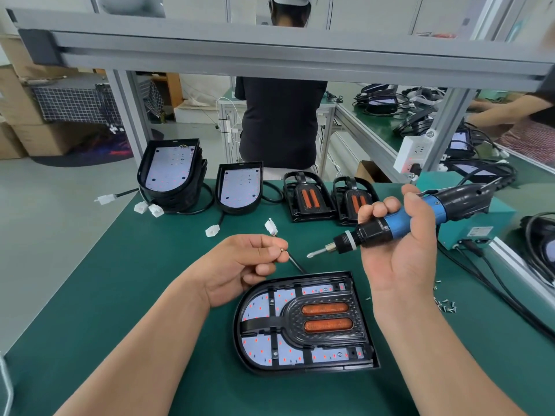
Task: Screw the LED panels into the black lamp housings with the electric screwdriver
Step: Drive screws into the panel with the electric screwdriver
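Evidently loading is in hand: the left hand (237, 265) pinches a small screw (282, 250) between thumb and forefinger; the right hand (402, 259) grips the electric screwdriver (387, 228), bit just beside it. Next likely calls for seating it, then descending to the LED panel (258, 307) in its black housing (300, 371), flat on the green mat (120, 295), open room leftward.

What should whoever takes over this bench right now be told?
Left hand pinches a screw, off the mat. Right hand grips the electric screwdriver, bit in the air, pointing toward that screw.
The lamp housing lies flat on the green mat in front, LED panel inside.
Some screw heads seem seated already; the count is unclear.
To do: load the screw, drive it, finish the remaining holes. Loose screws lie to the right; more housings wait at the back.
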{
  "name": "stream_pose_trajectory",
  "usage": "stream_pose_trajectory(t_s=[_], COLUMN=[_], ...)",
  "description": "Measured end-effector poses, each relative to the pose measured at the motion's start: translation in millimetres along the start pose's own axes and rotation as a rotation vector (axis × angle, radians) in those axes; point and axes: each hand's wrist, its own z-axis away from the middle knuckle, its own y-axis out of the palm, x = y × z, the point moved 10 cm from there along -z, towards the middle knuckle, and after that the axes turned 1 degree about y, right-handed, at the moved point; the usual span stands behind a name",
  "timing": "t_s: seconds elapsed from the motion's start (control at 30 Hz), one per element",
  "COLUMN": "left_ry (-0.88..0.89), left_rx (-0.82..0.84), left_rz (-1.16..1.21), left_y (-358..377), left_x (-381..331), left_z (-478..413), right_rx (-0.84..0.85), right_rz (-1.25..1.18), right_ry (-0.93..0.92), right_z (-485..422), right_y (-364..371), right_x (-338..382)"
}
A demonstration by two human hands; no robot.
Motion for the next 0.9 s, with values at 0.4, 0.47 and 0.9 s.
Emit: stream_pose_trajectory(t_s=[0.4,0.47,0.9], left_ry=[0.045,0.044,0.050], left_rx=[0.080,0.082,0.085], left_rz=[-0.118,-0.119,-0.132], left_y=[11.3,12.0,13.2], left_x=[-2.6,-2.7,-3.2], left_z=[0.3,0.8,2.0], right_rx=[0.111,0.106,0.096], right_rz=[0.083,0.080,0.102], right_ry=[0.016,0.013,-0.002], right_z=[11.7,11.0,9.6], right_y=[20.0,18.6,16.8], right_x=[-13.9,-13.0,-11.0])
